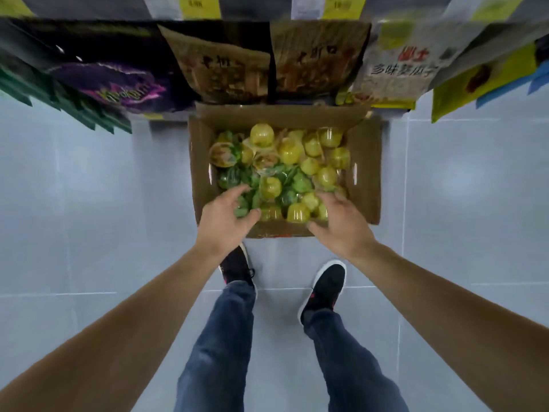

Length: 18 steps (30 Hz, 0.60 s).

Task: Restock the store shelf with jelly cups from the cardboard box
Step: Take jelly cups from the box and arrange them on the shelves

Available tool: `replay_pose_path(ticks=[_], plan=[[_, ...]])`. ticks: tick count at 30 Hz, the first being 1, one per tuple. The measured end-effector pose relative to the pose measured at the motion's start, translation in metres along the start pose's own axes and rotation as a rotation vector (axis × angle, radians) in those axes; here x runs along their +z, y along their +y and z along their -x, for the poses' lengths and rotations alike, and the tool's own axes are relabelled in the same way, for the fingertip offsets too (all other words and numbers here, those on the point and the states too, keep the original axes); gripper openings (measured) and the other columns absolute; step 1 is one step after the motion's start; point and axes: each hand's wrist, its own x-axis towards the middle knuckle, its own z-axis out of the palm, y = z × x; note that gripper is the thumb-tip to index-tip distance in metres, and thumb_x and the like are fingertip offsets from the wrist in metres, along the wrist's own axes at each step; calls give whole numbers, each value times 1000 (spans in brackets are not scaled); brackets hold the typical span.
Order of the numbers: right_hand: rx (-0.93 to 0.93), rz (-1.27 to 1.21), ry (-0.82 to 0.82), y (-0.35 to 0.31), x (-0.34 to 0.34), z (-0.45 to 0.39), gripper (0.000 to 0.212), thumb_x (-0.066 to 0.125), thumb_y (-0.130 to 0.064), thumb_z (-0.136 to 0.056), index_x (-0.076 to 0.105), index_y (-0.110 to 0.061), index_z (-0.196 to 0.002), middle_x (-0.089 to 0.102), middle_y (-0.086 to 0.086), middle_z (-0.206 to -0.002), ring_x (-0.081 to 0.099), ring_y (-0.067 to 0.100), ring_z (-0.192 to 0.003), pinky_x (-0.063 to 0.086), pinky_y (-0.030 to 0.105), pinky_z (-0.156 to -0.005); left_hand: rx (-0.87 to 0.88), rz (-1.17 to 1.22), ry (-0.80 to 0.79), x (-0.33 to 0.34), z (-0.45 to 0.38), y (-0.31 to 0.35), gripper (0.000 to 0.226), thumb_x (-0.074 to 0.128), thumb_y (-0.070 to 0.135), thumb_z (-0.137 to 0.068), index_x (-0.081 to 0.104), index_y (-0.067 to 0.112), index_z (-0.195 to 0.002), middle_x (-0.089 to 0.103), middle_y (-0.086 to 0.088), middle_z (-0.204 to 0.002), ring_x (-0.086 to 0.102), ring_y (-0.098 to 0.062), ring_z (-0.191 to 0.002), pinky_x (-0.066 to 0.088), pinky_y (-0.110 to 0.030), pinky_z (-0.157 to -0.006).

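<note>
Two hands reach into the open cardboard box (368, 173) at frame centre, heaped with yellow and green jelly cups (289, 151). The left hand (224, 217) curls loosely over green cups near the lower-left wall; whether it grips is unclear. The right hand (338, 223) spreads open by the near rim. Bare tiled floor (89, 203) flanks both sides; snack bags (221, 68) overhang the far edge.

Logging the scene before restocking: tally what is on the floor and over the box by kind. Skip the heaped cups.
Open brown cardboard box of yellow and green jelly cups: 1
Bare hands over the box: 2 (left hand, right hand)
Black shoes: 2 (left shoe, right shoe)
Total: 5
</note>
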Motion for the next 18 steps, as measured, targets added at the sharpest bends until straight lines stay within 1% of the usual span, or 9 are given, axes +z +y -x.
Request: replay_pose_path(ticks=[2,5,8,11,12,14,16,18], plan=[[-11,-6,0,-3,25,-41,63,67,-35,-88,43,-16,-143,46,9,-146,45,29,-132,44,40,-103,7,20,-5,10,-35,-25,56,74,30,-86,56,21,-139,66,7,-127,63,-13,-112,50,-31,-101],[-31,-26,15,-9,55,-102,64,66,-35,-89,41,-17,-145,46,8,-146,44,28,-134,40,38,-108,-3,43,9,25,-85,-58,54,72,28,-88,56,20,-139,66,5,-125,62,-13,-113,49,-32,-103],[-52,-67,62,-14,81,-158,63,67,-35,-90,41,-17,-144,47,7,-143,51,25,-126,44,36,-105,14,35,19,39,-128,-85,55,71,33,-89,55,21,-140,66,4,-126,62,-12,-113,50,-29,-101],[-31,-140,121,-15,98,-209,61,68,-34,-90,43,-17,-143,49,5,-140,50,21,-125,37,24,-98,12,65,24,50,-160,-103,56,71,31,-90,53,19,-141,63,4,-131,60,-12,-115,49,-30,-101],[-30,-168,155,-14,101,-226,62,68,-35,-89,44,-17,-143,49,5,-139,50,20,-125,37,23,-97,12,79,26,54,-169,-107,56,70,30,-90,52,19,-142,62,4,-131,59,-11,-116,49,-29,-101],[-29,-226,226,-14,105,-261,67,69,-40,-86,43,-16,-143,51,4,-139,50,21,-126,41,29,-101,15,108,32,60,-186,-114,57,69,29,-91,50,19,-144,60,6,-133,58,-10,-118,47,-23,-98],[-11,-256,246,-17,106,-288,74,71,-44,-83,40,-17,-145,52,6,-140,50,23,-128,42,36,-105,24,130,34,65,-198,-117,59,69,29,-92,48,19,-145,58,10,-134,55,-9,-121,45,-20,-96],[5,-258,245,-23,111,-309,70,72,-47,-81,46,-18,-139,57,7,-134,54,25,-123,44,35,-102,30,148,37,69,-208,-121,60,69,30,-92,46,21,-147,55,14,-132,54,-6,-121,43,-18,-96]])
